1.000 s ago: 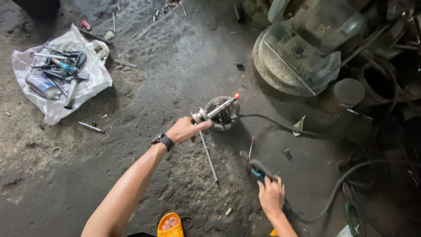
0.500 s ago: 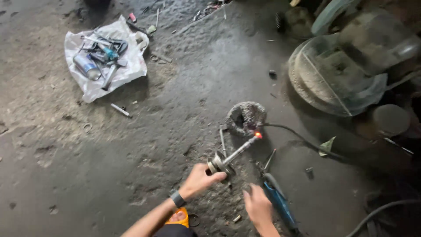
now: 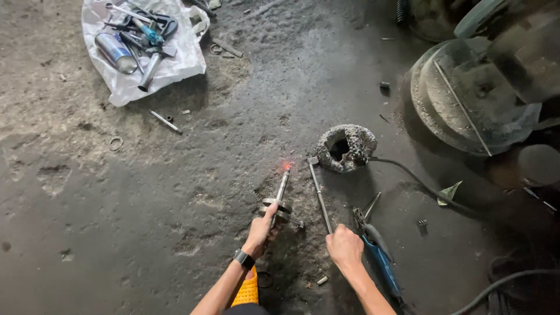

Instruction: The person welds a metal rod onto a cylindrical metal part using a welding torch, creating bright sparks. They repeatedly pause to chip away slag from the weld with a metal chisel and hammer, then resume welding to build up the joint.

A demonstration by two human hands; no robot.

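Observation:
My left hand (image 3: 261, 233), with a black watch on the wrist, grips a metal shaft (image 3: 280, 195) that carries a round flange. The shaft's far tip glows red-orange near the floor. My right hand (image 3: 344, 247) is closed on the near end of a thin metal rod (image 3: 319, 195), which lies on the concrete and points toward a round, crusted pot (image 3: 345, 147) with a dark hole. A blue-handled tool (image 3: 379, 262) lies just right of my right hand.
A white plastic sheet (image 3: 125, 87) at the top left holds several hand tools and a can. Large round machine parts (image 3: 466, 99) stand at the right. A black cable (image 3: 420, 184) runs from the pot. My orange sandal (image 3: 248, 290) is below.
The shaft with the glowing tip has come down from over the pot toward the floor. My right hand left the blue-handled tool and took the thin rod. The view shifted.

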